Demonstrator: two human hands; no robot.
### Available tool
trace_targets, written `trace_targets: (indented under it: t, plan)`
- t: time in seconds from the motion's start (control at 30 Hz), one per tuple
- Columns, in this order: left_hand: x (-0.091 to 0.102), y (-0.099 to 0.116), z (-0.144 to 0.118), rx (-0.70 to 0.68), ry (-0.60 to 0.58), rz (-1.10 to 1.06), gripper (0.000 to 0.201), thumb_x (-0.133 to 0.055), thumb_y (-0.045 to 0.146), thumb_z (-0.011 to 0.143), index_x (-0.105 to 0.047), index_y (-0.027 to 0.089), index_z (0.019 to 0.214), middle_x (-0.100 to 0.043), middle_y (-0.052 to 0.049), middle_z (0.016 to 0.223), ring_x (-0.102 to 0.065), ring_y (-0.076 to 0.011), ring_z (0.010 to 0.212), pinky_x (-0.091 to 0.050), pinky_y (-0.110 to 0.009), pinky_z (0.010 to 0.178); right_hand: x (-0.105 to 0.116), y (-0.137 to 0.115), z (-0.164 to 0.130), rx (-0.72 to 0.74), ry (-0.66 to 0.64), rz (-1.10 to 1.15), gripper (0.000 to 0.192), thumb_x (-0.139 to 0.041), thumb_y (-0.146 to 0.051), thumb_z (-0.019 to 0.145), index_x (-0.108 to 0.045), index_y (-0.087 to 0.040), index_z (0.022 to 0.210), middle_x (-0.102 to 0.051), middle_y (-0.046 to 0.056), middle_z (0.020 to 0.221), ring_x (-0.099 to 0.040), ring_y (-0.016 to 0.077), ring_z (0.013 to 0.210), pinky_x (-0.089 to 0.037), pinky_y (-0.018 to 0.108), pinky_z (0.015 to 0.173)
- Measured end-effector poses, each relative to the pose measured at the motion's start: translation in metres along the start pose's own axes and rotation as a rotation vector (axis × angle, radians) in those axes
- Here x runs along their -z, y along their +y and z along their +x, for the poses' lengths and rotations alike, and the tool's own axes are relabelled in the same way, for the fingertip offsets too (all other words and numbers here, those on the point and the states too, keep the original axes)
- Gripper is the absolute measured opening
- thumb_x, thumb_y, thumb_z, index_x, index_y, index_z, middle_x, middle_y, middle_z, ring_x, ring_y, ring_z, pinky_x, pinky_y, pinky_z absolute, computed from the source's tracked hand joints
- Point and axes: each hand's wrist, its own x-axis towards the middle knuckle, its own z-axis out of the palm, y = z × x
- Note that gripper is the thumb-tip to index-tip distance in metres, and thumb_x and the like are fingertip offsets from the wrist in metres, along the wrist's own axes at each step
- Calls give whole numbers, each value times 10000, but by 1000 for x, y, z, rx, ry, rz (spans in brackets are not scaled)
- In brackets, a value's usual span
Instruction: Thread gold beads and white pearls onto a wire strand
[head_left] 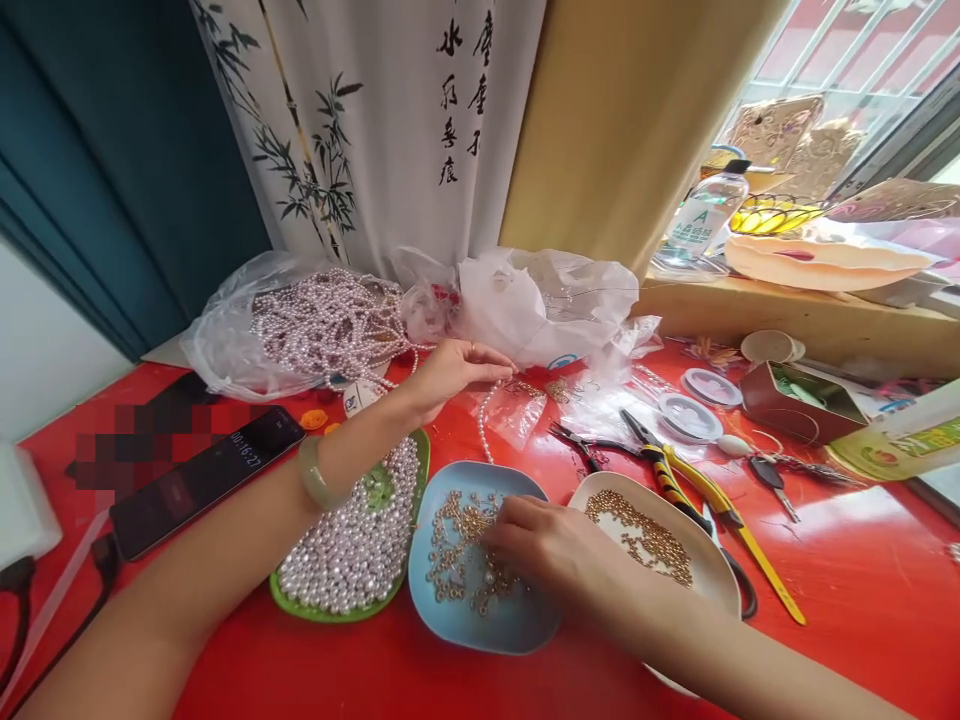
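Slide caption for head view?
Right hand in shallow blue dish of small golden pieces; left hand at white pearly bead strand.

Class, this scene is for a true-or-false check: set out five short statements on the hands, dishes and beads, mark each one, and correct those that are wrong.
1. The right hand reaches into the blue dish. True.
2. The blue dish stands between the green dish and the cream dish. True.
3. The green dish is filled with gold beads. False: it holds pearly beads.
4. A pale bangle circles the left arm. True.
5. Both hands are in the blue dish. False: the left hand is beyond it, near a white plastic bag.
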Motion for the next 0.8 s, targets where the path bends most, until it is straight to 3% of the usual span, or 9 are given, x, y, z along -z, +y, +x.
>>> trace_targets:
  t: [0.13,0.23,0.3,0.47,0.53,0.63,0.8]
  plan:
    - [2,-1,2,-20,-18,-17,121,-660,174,572,-657,134,687,-637,-43,692,-551,-93,641,-422,-255,680,-11,6,7,22,27,-48,157,-412,-75,779,-544,-137,719,-551,58,713,-486,127,608,-336,237,505]
    - [4,-2,4,-38,-19,-22,109,-658,162,570,-656,132,675,-633,-40,677,-544,-89,628,-421,-261,680,-10,8,12,-49,40,47,177,-404,-121,793,-532,-136,672,-547,45,662,-470,122,568,-337,253,510]
    - [5,-2,5,-39,-13,-17,105,-657,158,570,-655,129,671,-630,-39,673,-535,-84,614,-420,-263,677,-4,6,15,-169,53,321,120,-437,-139,757,-518,-143,668,-535,22,629,-459,105,540,-353,245,513]
    - [5,-1,5,-14,-16,-23,103,-644,141,589,-650,116,689,-625,-47,699,-528,-76,609,-415,-261,666,7,-3,19,-478,77,1438,16,-443,-166,674,-451,-156,684,-509,-9,645,-468,63,531,-400,188,504]
    - [6,-2,5,-14,-7,-16,99,-641,131,590,-648,110,687,-623,-51,694,-526,-79,608,-411,-264,662,5,-7,21,-526,61,1586,36,-437,-168,660,-465,-149,670,-477,-18,610,-443,54,510,-382,171,485]
    - [6,-2,6,-19,3,-5,96,-641,129,590,-647,106,683,-620,-51,674,-523,-83,607,-405,-267,662,-4,-11,26,-485,23,1306,67,-457,-179,680,-515,-145,689,-455,-29,567,-404,57,479,-341,174,458]
    - [6,-3,7,-19,-5,-16,92,-647,128,583,-651,112,674,-621,-45,679,-518,-75,606,-404,-257,664,-23,-13,43,-215,272,436,138,-494,-136,698,-565,-174,809,-535,9,719,-477,115,624,-366,236,583]
